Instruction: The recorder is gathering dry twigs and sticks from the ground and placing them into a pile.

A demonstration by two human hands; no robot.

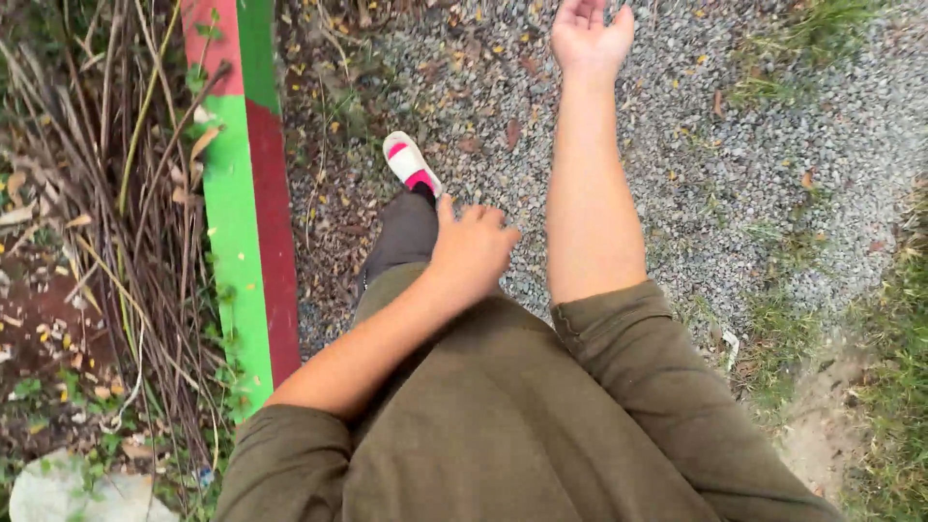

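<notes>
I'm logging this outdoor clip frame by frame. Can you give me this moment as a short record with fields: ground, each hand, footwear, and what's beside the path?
Ground: gravel path strewn with small fallen leaves
Left hand: left hand, fingers curled loosely, holding nothing, in front of the olive shirt
Right hand: right hand, open, empty, stretched forward over the gravel
Footwear: white and pink shoe stepping ahead
Left of path: green and red painted beam, dry stalks beyond it
Right of path: grass
</notes>
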